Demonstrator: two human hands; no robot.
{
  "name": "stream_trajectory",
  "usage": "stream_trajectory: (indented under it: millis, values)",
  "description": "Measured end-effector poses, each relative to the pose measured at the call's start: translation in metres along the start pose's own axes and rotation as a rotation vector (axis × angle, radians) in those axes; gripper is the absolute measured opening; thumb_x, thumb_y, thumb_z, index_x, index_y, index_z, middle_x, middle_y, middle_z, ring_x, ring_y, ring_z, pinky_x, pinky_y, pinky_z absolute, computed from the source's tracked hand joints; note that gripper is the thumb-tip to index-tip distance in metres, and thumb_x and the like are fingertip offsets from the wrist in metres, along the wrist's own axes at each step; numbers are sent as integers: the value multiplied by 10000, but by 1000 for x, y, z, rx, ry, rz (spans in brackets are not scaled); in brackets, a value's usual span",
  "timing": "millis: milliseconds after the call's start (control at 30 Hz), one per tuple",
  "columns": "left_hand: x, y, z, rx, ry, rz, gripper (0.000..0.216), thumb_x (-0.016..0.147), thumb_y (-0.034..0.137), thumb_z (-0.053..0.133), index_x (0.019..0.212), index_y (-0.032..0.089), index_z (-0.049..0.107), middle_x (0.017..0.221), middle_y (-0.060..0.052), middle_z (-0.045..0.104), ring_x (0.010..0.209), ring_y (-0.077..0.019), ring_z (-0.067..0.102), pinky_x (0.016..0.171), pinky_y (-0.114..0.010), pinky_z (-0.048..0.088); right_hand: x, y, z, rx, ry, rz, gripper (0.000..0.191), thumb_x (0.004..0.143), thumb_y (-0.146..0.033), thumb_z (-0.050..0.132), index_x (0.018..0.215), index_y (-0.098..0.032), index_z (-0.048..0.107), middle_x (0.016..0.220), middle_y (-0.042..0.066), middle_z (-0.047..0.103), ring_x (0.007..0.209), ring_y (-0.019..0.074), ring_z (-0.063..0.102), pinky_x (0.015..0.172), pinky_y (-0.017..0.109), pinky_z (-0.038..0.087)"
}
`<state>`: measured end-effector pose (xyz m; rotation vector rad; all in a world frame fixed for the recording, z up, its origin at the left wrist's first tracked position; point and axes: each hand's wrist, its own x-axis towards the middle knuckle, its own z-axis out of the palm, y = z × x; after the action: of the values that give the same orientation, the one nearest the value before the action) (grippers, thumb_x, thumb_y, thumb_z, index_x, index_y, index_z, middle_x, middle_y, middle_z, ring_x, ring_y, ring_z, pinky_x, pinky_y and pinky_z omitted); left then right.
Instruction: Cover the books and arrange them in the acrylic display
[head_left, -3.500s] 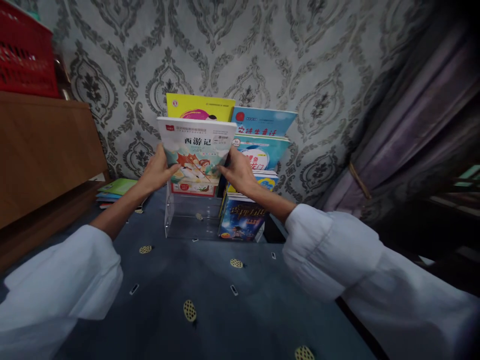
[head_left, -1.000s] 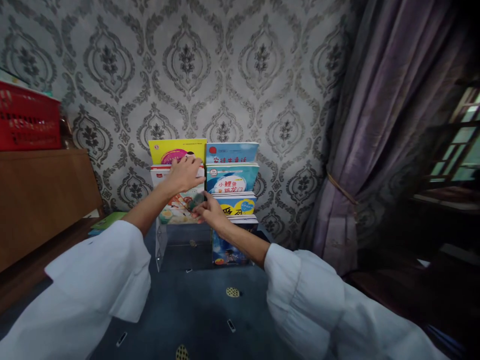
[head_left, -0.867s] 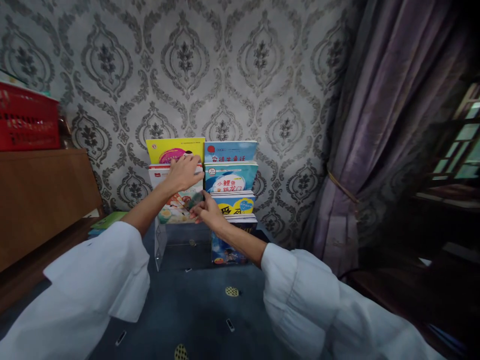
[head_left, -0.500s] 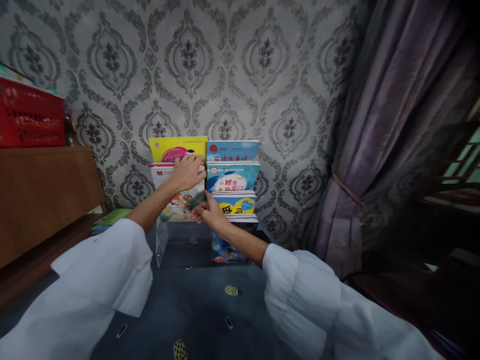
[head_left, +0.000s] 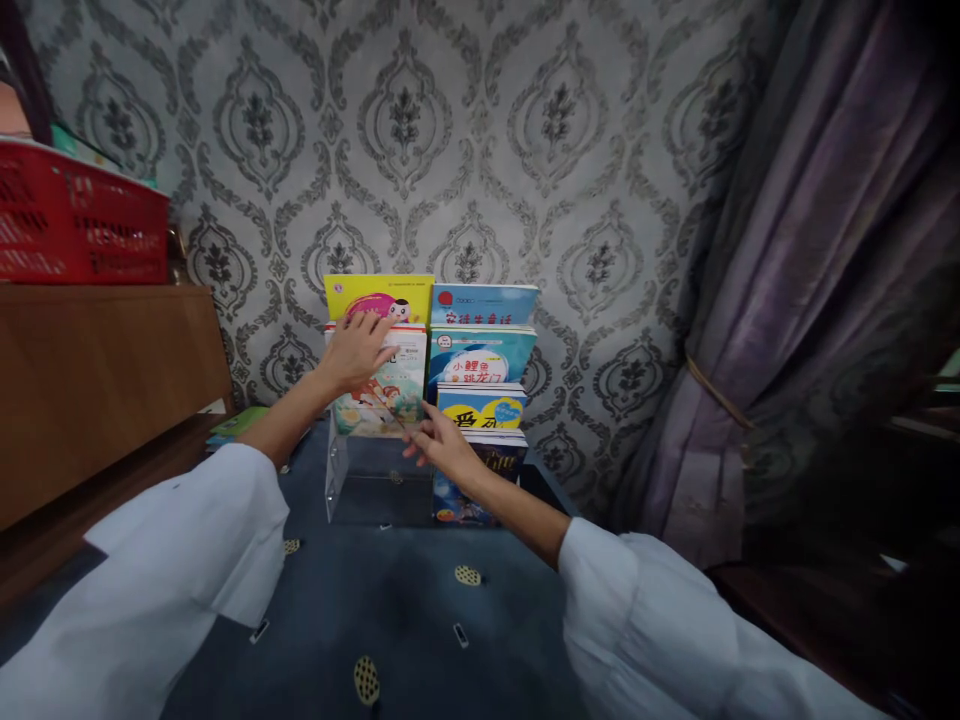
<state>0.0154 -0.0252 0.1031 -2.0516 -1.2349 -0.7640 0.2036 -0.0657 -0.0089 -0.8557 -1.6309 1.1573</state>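
Note:
On a clear acrylic stand (head_left: 335, 475), a white storybook (head_left: 409, 385) with a painted cover leans in the left column. My left hand (head_left: 356, 352) lies on its upper left part, fingers stretched over the top edge. At the lower right corner of that book is my right hand (head_left: 441, 442), with thumb raised and fingers loosely apart. Whether its fingertips press the book is hard to see. Behind the white book rises a yellow book (head_left: 379, 292). The right column holds a light blue book (head_left: 487, 298), a teal book (head_left: 487, 350), a yellow-and-blue book (head_left: 480, 405) and a dark blue book (head_left: 457, 505).
The stand rests on a dark blue patterned cloth (head_left: 420, 620), against a damask-papered wall (head_left: 405, 120). At left, a red basket (head_left: 82, 220) sits on a wooden cabinet (head_left: 112, 390), with a green book (head_left: 244, 422) lower down. A purple curtain (head_left: 742, 300) hangs at right.
My left hand has slid from the white book's upper right toward its upper left, uncovering more of the cover. My right hand stays by the lower right corner. The view has shifted slightly left.

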Motion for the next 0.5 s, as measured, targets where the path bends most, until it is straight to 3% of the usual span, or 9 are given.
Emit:
stream_trajectory:
  millis: [100, 267, 400, 500]
  values:
    - [-18, -19, -1, -48, 39, -48, 498, 950, 359, 529, 1410, 172, 498, 1407, -197, 528, 1349, -379, 432, 1151, -545, 252, -16, 9, -5, 27, -39, 19, 688, 804, -126, 567, 1471, -193, 412, 777, -29, 656, 609, 130, 672, 470, 200, 484]
    - [-43, -35, 8, -272, 195, -206, 684, 879, 284, 597, 1497, 148, 337, 1508, -196, 418, 1442, -344, 353, 1221, -505, 230, -42, 33, -11, 30, -132, 85, 601, 804, -205, 619, 1393, -183, 505, 817, 4, 706, 633, 142, 689, 487, 211, 483]
    - [-49, -35, 20, -459, 329, -327, 724, 856, 215, 568, 1508, 184, 257, 1541, -175, 382, 1463, -284, 356, 1221, -460, 283, -59, 57, -12, 29, -194, 158, 541, 792, -253, 648, 1320, -165, 565, 812, 14, 715, 625, 148, 691, 495, 223, 480]
    - [-61, -44, 32, -576, 362, -374, 699, 879, 230, 538, 1503, 182, 227, 1528, -195, 408, 1407, -273, 450, 1161, -457, 373, -71, 73, -13, 46, -203, 172, 513, 782, -309, 669, 1270, -167, 601, 835, 23, 722, 656, 156, 699, 524, 240, 488]
